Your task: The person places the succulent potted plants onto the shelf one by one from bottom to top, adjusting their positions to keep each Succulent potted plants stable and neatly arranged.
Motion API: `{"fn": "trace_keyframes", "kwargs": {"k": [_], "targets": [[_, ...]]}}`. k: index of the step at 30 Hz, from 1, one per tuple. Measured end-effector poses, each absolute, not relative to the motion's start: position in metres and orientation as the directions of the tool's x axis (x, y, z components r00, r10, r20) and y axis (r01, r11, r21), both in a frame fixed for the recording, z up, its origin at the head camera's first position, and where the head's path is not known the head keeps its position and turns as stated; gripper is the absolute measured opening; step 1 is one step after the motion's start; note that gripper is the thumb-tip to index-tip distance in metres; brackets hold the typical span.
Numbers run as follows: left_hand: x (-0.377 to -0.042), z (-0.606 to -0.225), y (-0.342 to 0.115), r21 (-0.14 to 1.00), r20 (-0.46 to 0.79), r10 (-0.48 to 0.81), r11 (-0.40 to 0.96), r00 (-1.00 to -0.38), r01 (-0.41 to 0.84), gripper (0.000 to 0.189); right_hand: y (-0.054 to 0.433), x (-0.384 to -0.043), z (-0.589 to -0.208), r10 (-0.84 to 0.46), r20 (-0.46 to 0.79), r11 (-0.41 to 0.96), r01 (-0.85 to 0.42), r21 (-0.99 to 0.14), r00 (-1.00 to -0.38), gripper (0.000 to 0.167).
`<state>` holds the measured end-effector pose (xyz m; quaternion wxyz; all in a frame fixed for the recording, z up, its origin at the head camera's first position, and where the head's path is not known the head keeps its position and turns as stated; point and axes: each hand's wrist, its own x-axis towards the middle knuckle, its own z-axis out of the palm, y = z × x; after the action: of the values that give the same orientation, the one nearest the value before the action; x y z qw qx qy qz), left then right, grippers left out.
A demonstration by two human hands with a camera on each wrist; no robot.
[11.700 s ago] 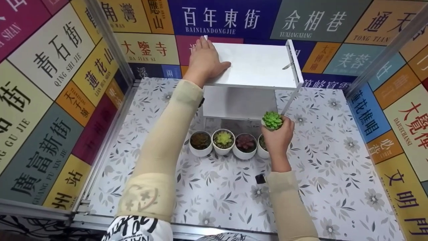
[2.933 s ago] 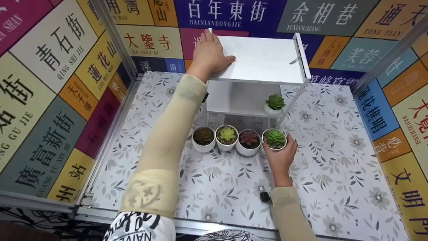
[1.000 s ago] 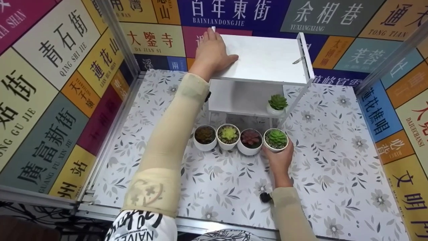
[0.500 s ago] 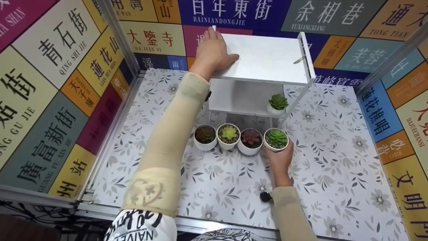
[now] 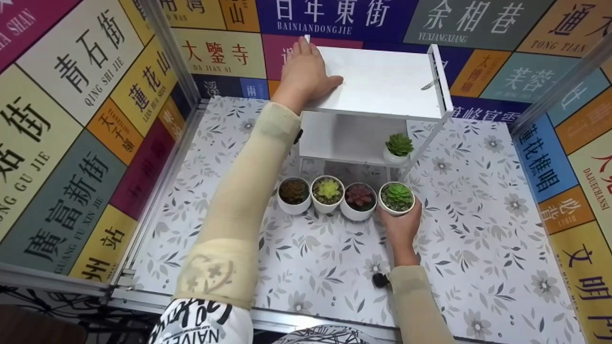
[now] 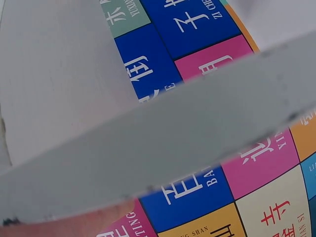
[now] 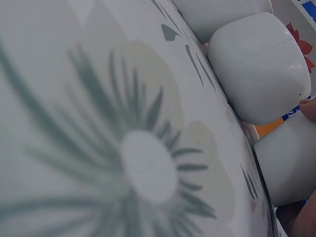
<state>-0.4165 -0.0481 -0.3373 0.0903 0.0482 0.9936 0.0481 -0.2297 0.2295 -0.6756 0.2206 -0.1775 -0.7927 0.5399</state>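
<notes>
The right hand (image 5: 403, 227) holds the green pot (image 5: 398, 198), fingers wrapped round its side, at the right end of a row of four on the tabletop (image 5: 325, 267). Whether its base touches the surface is hard to tell. The red pot (image 5: 358, 201) is just beside it on the left, then the yellow pot (image 5: 327, 194) and the brown pot (image 5: 293, 196). The left hand (image 5: 306, 76) lies flat with thumb spread on the left end of the rack's top board (image 5: 377, 81); its fingertips are hard to make out at the far edge.

A grip on the pot's wall, below the rim, seems right, since it leaves the leaves free. Any lift is best begun straight up, as a sideways start could knock the red pot. The pot should be held level, lest loose grit spill. Near the rack, care is needed around its right upright and the shelf pot (image 5: 398, 145), which stands at the middle board's right end. Light, even pressure from the left hand should steady the frame.
</notes>
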Motion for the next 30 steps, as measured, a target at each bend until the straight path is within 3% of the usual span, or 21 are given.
{"fn": "trace_keyframes", "kwargs": {"k": [30], "targets": [[-0.417,-0.339,-0.049,0.11,-0.164,0.112,0.989,-0.98,0.094,0.115,0.234,-0.219,-0.665,0.518,0.166,0.334,0.019,-0.942,-0.839,0.095]]}}
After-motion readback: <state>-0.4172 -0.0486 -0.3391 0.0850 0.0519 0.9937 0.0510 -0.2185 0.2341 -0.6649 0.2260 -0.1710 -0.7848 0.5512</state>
